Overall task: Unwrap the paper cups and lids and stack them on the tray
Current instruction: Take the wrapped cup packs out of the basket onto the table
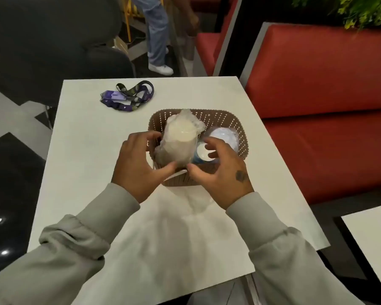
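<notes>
From the head camera, a white table [92,172] fills the middle of the view. On it stands a brown perforated tray [227,119] with raised walls. Inside the tray, on its left side, a tall bundle [180,139] wrapped in crinkled clear plastic stands upright; what it contains is too blurred to tell. To its right lies a wrapped stack of white lids [223,134], and just in front of that a blue paper cup [201,154] shows its white inside.

The 2 hands, both in grey sleeves, frame the bundle. The left hand [136,166] sits at the tray's left wall with its fingers spread wide and curved toward the wrap, thumb tip at the bundle's foot; whether they press on the plastic cannot be told. The right hand [222,175] arches over the cup, fingers loosely bent and apart, holding nothing, with its thumb pointing at the bundle's base close to the left thumb.

Well behind the tray a purple lanyard [128,97] with a card lies on the table. A red bench [317,89] runs along the right side, and a person's legs [156,34] stand in the background.
</notes>
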The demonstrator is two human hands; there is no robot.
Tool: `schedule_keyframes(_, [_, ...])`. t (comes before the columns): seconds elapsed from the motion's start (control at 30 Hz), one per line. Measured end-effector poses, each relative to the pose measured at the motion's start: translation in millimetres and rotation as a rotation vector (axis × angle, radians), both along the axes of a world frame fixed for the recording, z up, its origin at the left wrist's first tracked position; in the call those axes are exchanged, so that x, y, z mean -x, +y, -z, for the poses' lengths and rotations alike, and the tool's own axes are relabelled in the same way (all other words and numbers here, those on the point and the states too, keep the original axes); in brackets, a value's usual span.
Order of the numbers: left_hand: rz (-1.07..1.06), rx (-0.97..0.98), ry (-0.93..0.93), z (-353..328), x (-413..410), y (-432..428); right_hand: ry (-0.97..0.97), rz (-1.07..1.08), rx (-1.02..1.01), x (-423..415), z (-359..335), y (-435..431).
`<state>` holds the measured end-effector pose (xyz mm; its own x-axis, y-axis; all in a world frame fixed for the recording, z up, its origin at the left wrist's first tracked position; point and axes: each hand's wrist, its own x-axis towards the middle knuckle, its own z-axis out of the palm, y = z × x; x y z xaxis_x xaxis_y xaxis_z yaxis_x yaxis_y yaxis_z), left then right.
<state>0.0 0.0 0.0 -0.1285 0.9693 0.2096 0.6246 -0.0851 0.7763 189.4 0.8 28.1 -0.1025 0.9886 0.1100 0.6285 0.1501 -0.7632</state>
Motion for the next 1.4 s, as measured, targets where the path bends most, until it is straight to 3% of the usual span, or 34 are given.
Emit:
schedule_keyframes(0.13, [0.059, 0.002, 0.29, -3, 2, 13, -0.059, -0.02, 0.124, 22, -5, 23])
schedule_keyframes(0.4, [0.184, 0.186, 0.405, -23, 1, 28, -0.084, 0.04, 0.3, 40, -7, 51])
schedule_keyframes(0.53, [0.215, 0.284, 0.333, -20, 6, 36, -0.144, 0.064, 0.28, 41, -1, 58])
schedule_keyframes(0.67, [0.225, 0.304, 0.232, -14, 7, 41, -0.079, 0.086, 0.273, 38, 0, 64])
schedule_keyframes(0.87, [0.235, 0.33, 0.284, -12, 4, 46, 0.045, 0.034, 0.243, 31, -18, 75])
schedule_keyframes(1.03, [0.197, 0.338, 0.468, -8, 4, 48, 0.103, 0.03, 0.255, 23, -25, 78])
schedule_keyframes(1.2, [0.22, 0.334, 0.462, -3, 1, 47, 0.205, 0.07, 0.248, 14, -37, 83])
schedule_keyframes(1.4, [0.198, 0.335, 0.629, -13, -2, 50, 0.453, 0.203, 0.35, -12, -41, 94])
